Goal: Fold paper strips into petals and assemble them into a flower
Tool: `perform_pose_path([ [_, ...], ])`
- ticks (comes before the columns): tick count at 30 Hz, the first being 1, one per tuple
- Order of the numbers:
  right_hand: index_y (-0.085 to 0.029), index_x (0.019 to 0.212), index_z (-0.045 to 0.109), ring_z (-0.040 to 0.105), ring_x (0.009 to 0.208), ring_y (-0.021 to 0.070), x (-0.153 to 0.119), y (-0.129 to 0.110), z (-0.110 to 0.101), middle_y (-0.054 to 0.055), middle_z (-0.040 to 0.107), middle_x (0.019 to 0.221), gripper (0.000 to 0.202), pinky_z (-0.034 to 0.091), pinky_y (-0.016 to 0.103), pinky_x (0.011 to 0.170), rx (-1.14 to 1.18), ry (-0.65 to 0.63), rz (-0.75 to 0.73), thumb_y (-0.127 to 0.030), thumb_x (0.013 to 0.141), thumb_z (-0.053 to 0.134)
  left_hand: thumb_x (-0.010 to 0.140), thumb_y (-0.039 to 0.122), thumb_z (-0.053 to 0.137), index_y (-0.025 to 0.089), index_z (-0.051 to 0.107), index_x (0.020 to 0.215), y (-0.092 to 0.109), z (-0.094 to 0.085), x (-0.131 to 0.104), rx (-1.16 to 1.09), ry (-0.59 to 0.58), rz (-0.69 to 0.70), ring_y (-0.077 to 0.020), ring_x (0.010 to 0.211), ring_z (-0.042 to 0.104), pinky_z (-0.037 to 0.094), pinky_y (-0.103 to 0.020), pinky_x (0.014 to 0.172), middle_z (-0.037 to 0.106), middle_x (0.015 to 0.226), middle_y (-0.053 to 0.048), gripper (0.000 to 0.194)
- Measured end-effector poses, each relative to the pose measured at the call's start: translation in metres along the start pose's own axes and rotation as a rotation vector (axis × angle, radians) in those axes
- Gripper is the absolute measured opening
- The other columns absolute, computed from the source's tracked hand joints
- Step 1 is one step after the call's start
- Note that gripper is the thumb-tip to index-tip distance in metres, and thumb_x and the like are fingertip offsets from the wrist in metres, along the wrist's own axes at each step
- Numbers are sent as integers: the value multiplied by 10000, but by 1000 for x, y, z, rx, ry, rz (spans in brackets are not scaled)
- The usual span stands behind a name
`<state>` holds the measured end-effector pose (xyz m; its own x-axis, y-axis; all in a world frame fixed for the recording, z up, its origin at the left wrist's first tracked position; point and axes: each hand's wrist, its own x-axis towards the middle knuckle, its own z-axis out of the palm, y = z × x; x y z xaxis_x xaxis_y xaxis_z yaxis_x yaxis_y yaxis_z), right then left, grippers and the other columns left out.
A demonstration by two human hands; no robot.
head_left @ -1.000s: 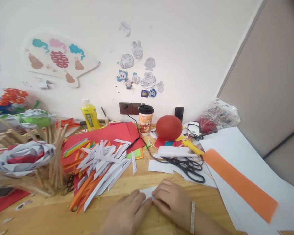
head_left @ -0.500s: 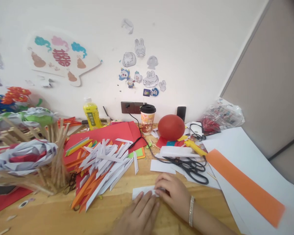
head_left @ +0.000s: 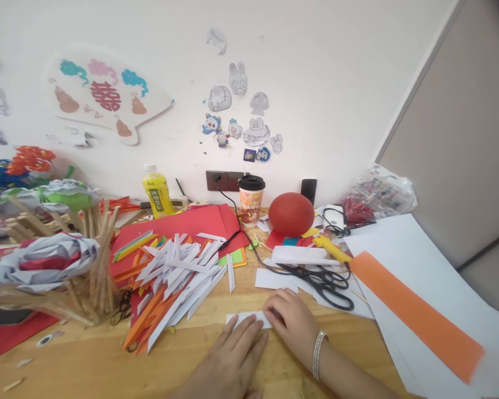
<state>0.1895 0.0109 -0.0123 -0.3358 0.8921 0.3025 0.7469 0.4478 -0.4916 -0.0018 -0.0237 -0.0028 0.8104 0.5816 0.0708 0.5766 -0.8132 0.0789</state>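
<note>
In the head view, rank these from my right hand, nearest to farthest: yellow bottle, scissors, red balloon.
1. Scissors, just beyond your right hand, slightly right.
2. Red balloon, behind the scissors.
3. Yellow bottle, back left.

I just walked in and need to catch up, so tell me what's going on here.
A person's left hand lies spread over a small white paper strip on the light wooden table, while the right hand touches its right end. Folded white and orange paper pieces lie heaped to the left.
</note>
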Motion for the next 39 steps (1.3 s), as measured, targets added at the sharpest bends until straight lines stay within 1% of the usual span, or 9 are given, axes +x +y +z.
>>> perform_pose_path([
  [5,-174,774,571,517,820,193,0,-2,-1,34,591,832,79,396,320,732,-14,-45,34,-96,789,573,764,241,570,173,301,1378,-2,0,-2,-6,39,15,-295,1279,337,326,-458,1038,373,1408,-110,673],
  [9,-178,784,561,504,843,196,0,-4,-2,31,573,853,88,388,325,752,-3,-44,76,-101,767,601,776,295,550,154,284,1382,-7,7,-3,65,93,57,-289,1261,365,351,-448,1023,402,1390,-114,677],
  [15,-180,760,558,495,864,194,-1,-8,-6,27,567,866,79,377,320,772,35,-88,89,-130,760,619,827,255,491,141,494,1220,-17,14,-2,271,355,25,-240,1122,515,437,-365,949,593,1197,-92,409],
  [17,-181,793,560,492,867,200,-3,-9,-7,28,573,875,114,374,324,777,38,-101,121,-161,733,654,837,241,475,145,531,1166,-17,14,-1,301,400,27,-225,1065,553,465,-346,909,619,1149,-88,347],
  [22,-189,761,559,492,837,196,-6,-14,-7,12,564,835,189,378,308,747,62,-90,238,-155,643,703,865,217,437,171,505,1183,-15,20,2,238,411,-83,-225,1037,559,476,-372,888,600,1172,-86,328],
  [26,-192,715,558,503,801,178,-5,-13,-6,-3,567,795,178,381,276,704,144,-76,210,-105,624,684,864,118,391,193,498,1187,-19,25,5,90,452,-148,-211,1005,565,482,-342,867,626,1085,-76,348],
  [30,-193,674,591,519,745,161,-5,-13,-5,-17,590,725,144,373,257,668,211,-81,182,-83,634,675,840,99,409,191,602,971,-19,11,8,-167,381,-294,-183,829,597,507,-291,732,632,882,-58,250],
  [34,-179,590,596,527,687,140,-4,-13,-5,-27,591,660,158,371,238,641,244,-64,205,-71,607,709,784,153,531,169,599,768,-18,-5,11,-373,279,-452,-188,752,596,489,-295,679,626,776,-40,72],
  [39,-178,570,622,535,661,137,-4,-8,-3,-25,599,635,139,381,232,625,258,-44,237,-104,596,737,774,165,514,175,582,681,-22,-10,11,-499,243,-530,-171,668,582,452,-272,629,615,686,-12,116],
])
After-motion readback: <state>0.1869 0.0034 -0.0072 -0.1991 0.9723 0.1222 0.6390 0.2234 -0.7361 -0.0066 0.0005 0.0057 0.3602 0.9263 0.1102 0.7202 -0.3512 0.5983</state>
